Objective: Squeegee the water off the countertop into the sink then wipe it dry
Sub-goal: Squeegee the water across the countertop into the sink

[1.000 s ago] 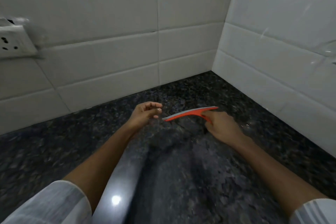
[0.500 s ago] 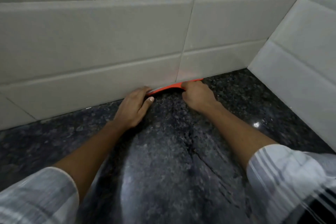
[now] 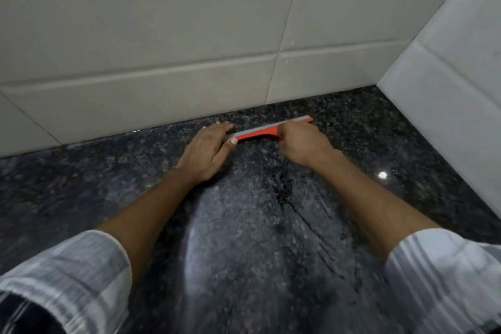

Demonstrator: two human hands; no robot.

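Note:
An orange squeegee with a grey blade [image 3: 264, 133] lies edge-down on the dark speckled granite countertop [image 3: 366, 144], a short way out from the tiled back wall. My right hand [image 3: 303, 144] grips its handle end, fingers curled round it. Pressing on the blade's left end is my left hand [image 3: 206, 152], with the fingers laid over the top and the thumb against the orange edge. Wet streaks show on the counter between my forearms. No sink and no cloth are in view.
White tiled walls [image 3: 162, 35] meet in a corner at the right [image 3: 447, 76], closing off the counter at the back and on the right. The counter runs on to the left and towards me.
Both hands carried the squeegee from mid-counter to the base of the back wall; the left hand took hold of the blade's end. Now the squeegee sits slightly away from the wall.

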